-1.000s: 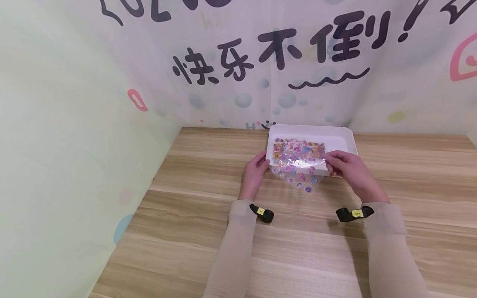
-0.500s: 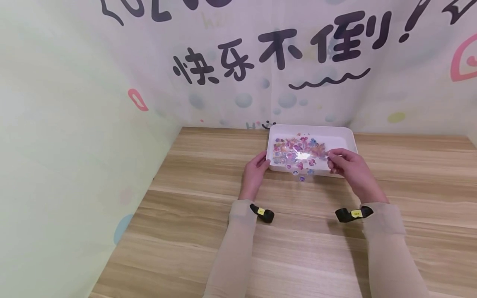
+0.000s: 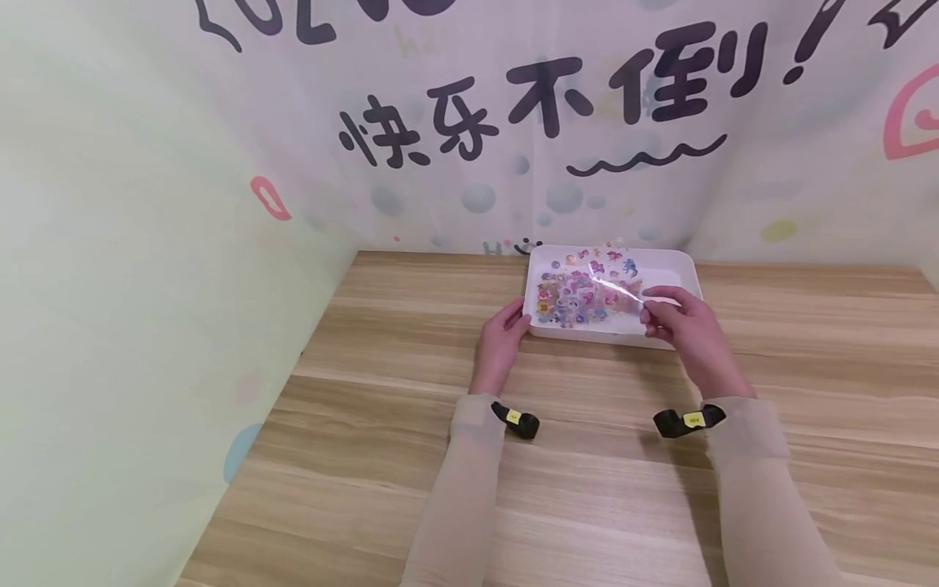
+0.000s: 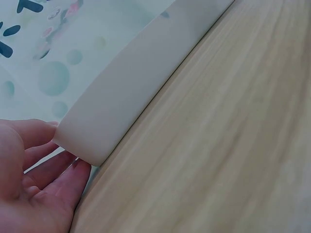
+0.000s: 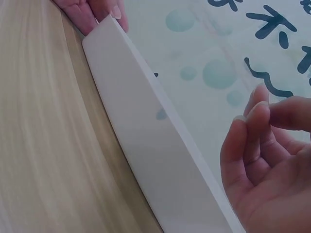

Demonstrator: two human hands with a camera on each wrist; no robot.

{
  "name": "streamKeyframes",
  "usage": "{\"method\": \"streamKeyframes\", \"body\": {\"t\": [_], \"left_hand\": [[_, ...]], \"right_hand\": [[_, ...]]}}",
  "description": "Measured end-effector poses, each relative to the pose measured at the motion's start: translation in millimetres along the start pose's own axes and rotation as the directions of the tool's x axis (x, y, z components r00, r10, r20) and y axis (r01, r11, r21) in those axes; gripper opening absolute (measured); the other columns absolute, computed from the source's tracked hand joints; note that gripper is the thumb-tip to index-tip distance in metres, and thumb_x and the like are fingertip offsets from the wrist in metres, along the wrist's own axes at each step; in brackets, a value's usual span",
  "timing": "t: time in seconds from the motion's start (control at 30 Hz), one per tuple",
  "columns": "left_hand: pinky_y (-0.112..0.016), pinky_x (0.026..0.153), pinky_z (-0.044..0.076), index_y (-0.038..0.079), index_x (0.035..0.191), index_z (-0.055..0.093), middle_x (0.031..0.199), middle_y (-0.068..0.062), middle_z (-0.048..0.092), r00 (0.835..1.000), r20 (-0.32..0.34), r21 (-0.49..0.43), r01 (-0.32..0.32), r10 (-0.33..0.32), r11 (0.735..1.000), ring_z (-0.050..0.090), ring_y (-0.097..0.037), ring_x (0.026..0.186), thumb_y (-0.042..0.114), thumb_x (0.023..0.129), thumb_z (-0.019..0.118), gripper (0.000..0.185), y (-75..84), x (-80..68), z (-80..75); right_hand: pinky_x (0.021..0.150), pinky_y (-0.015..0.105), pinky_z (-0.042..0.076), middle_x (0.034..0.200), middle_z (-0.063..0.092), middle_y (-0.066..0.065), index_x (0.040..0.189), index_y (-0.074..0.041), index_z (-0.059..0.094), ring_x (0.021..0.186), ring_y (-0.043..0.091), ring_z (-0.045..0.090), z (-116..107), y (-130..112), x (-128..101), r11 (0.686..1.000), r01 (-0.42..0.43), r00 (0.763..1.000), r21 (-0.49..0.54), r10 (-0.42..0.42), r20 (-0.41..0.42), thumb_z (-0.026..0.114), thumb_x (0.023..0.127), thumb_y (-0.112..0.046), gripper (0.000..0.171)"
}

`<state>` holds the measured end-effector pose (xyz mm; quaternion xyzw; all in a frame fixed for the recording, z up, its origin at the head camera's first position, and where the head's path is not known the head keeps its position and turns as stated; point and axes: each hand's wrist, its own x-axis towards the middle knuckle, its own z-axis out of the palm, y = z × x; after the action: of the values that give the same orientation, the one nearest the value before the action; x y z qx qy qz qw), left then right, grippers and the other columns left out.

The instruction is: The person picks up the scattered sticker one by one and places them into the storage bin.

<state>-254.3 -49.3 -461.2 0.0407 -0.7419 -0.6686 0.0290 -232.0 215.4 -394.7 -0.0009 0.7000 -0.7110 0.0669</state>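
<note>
A white tray (image 3: 663, 265) stands at the back of the table and holds a pile of colourful stickers (image 3: 561, 306) in its left part. Over the pile, a clear sticker sheet (image 3: 597, 267) is tilted, with a bright streak of glare. My right hand (image 3: 678, 322) pinches the sheet's right edge between thumb and fingers; in the right wrist view that hand (image 5: 272, 150) is beside the tray's long wall, its fingers bent together. At the tray's front left corner, my left hand (image 3: 502, 338) grips the end, thumb and fingers around it, as the left wrist view shows.
The wooden table (image 3: 587, 489) stretches in front of the tray and to both sides. Behind it hangs a printed cloth (image 3: 455, 163) with large black characters, close to the tray's back rim. A pale side wall (image 3: 147, 326) borders the table on the left.
The sticker sheet has swung from hanging over the tray's front wall to up and back over the tray. My right hand has shifted slightly; the left hand and the tray have stayed put.
</note>
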Motion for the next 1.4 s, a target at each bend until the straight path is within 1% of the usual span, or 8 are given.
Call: {"method": "streamKeyframes", "body": {"t": [0.4, 0.63, 0.7, 0.8, 0.93, 1.03, 1.27, 1.4], "left_hand": [[-0.018, 0.087, 0.044, 0.029, 0.122, 0.053, 0.122, 0.009, 0.054, 1.000, -0.002, 0.002, 0.004, -0.004, 1.000, 0.050, -0.001, 0.107, 0.028, 0.087, 0.058, 0.035, -1.5, 1.7, -1.2], [-0.017, 0.086, 0.044, 0.029, 0.123, 0.052, 0.122, 0.011, 0.053, 1.000, -0.003, 0.016, 0.018, -0.018, 1.000, 0.050, 0.000, 0.107, 0.028, 0.087, 0.057, 0.037, -0.6, 2.0, -0.6], [-0.017, 0.086, 0.044, 0.028, 0.124, 0.051, 0.122, 0.011, 0.053, 1.000, 0.000, 0.015, 0.022, -0.022, 1.000, 0.050, -0.001, 0.107, 0.028, 0.087, 0.057, 0.038, -0.3, 1.5, -0.5], [-0.017, 0.086, 0.044, 0.025, 0.125, 0.051, 0.123, 0.009, 0.053, 1.000, 0.001, 0.002, 0.021, -0.021, 1.000, 0.050, -0.002, 0.107, 0.028, 0.087, 0.057, 0.039, -0.5, 1.0, -0.3], [-0.017, 0.086, 0.044, 0.024, 0.126, 0.051, 0.123, 0.008, 0.053, 1.000, -0.001, -0.007, 0.019, -0.019, 1.000, 0.051, -0.003, 0.107, 0.028, 0.086, 0.058, 0.040, -0.7, 0.9, -0.5], [-0.017, 0.086, 0.044, 0.024, 0.125, 0.052, 0.123, 0.008, 0.053, 1.000, -0.005, -0.015, 0.019, -0.019, 1.000, 0.051, -0.003, 0.107, 0.027, 0.086, 0.058, 0.040, -0.5, 0.9, -0.9], [-0.018, 0.086, 0.044, 0.026, 0.124, 0.053, 0.122, 0.008, 0.054, 1.000, 0.001, -0.024, 0.010, -0.010, 1.000, 0.051, -0.003, 0.107, 0.026, 0.087, 0.058, 0.037, 0.9, -0.3, 0.8], [-0.018, 0.086, 0.044, 0.026, 0.124, 0.052, 0.123, 0.008, 0.053, 1.000, -0.007, -0.006, 0.006, -0.006, 1.000, 0.050, -0.003, 0.108, 0.027, 0.087, 0.058, 0.038, 1.5, -0.8, 0.0]], "right_hand": [[0.069, 0.021, 0.052, 0.091, 0.060, 0.005, 0.126, -0.006, 0.038, 0.077, 0.014, 0.056, 10.1, 5.9, 9.6, 0.999, 0.027, 0.998, -0.019, -0.028, -0.052, 0.049, 0.092, -0.026, 0.041], [0.067, 0.020, 0.052, 0.089, 0.062, 0.007, 0.127, -0.003, 0.036, 0.073, 0.011, 0.057, 16.5, 3.2, 12.3, 0.998, 0.049, 0.998, 0.031, -0.048, -0.048, 0.049, 0.092, -0.020, 0.041], [0.067, 0.021, 0.052, 0.089, 0.062, 0.007, 0.125, -0.004, 0.038, 0.073, 0.011, 0.058, 18.0, 5.9, 14.8, 0.997, 0.066, 0.997, 0.027, -0.065, -0.039, 0.050, 0.092, -0.020, 0.039], [0.063, 0.023, 0.053, 0.090, 0.063, 0.011, 0.121, -0.006, 0.043, 0.074, 0.015, 0.060, 14.8, 19.0, 26.1, 0.992, 0.097, 0.995, 0.081, -0.096, -0.024, 0.055, 0.089, -0.020, 0.037], [0.065, 0.025, 0.053, 0.092, 0.063, 0.010, 0.124, -0.006, 0.042, 0.076, 0.016, 0.060, 20.1, 19.5, 30.3, 0.996, 0.085, 0.996, -0.003, -0.085, -0.037, 0.055, 0.089, -0.025, 0.042], [0.071, 0.025, 0.053, 0.097, 0.063, 0.010, 0.128, -0.005, 0.038, 0.080, 0.013, 0.060, 28.4, 10.4, 26.6, 0.991, 0.047, 0.997, -0.127, -0.054, -0.054, 0.051, 0.090, -0.032, 0.047], [0.076, 0.031, 0.052, 0.105, 0.061, 0.016, 0.130, -0.006, 0.038, 0.084, 0.016, 0.059, 32.7, 9.2, 32.7, 0.976, 0.035, 0.998, -0.215, -0.046, -0.046, 0.048, 0.092, -0.033, 0.048], [0.071, 0.027, 0.052, 0.100, 0.063, 0.010, 0.130, -0.009, 0.041, 0.085, 0.019, 0.060, 27.1, 25.7, 47.4, 0.975, 0.049, 0.998, -0.215, -0.056, -0.027, 0.052, 0.088, -0.040, 0.054]]}}
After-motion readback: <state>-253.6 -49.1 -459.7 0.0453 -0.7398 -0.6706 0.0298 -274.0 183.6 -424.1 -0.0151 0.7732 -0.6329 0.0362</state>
